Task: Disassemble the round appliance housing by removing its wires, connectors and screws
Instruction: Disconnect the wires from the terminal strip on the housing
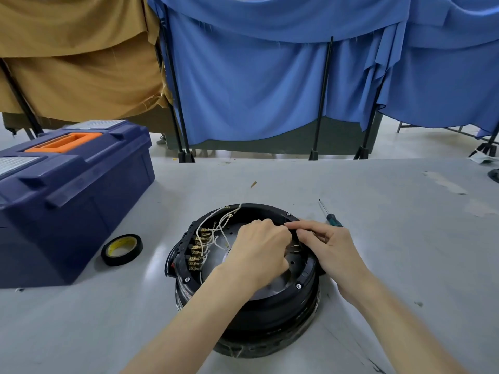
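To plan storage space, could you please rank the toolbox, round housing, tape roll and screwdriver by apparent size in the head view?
1. Blue toolbox, though cropped at the left edge.
2. Round black housing.
3. Black tape roll and screwdriver: unsure; the right hand hides part of the farther screwdriver.

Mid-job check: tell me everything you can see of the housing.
The housing is round, black and plastic-looking, and stands open side up on the grey table. White wires with brass-coloured connectors run along its left inner wall. Hex screws sit in its rim at front left and front right. The left hand and right hand reach into its right side; whatever they grip is hidden.
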Tool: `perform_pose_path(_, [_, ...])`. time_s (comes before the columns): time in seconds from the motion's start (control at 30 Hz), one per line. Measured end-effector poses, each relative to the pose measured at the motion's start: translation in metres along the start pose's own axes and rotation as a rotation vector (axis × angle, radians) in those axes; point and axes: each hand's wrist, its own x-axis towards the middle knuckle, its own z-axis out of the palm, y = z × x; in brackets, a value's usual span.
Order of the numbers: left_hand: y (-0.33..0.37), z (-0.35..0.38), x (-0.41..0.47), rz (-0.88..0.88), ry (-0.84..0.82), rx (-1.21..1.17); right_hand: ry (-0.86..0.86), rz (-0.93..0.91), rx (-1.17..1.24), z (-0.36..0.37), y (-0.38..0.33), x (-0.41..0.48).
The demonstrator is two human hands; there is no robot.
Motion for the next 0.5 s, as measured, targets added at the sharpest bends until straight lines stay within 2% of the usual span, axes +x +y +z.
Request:
perform_pose_path(0.13, [-0.01, 0.005, -0.004, -0.014, 0.024, -0.224, 0.0, -0.013, 0.003, 0.0, 0.001, 0.0])
perform_pose_path(0.27, [-0.029, -0.002, -0.014, -0.023, -0.107, -0.527, 0.008, -0.012, -0.014, 0.0, 0.002, 0.002])
perform_pose_path(0.5, [-0.032, -0.002, -0.015, -0.025, -0.118, -0.234, 0.02, 0.014, -0.005, 0.002, 0.001, -0.001])
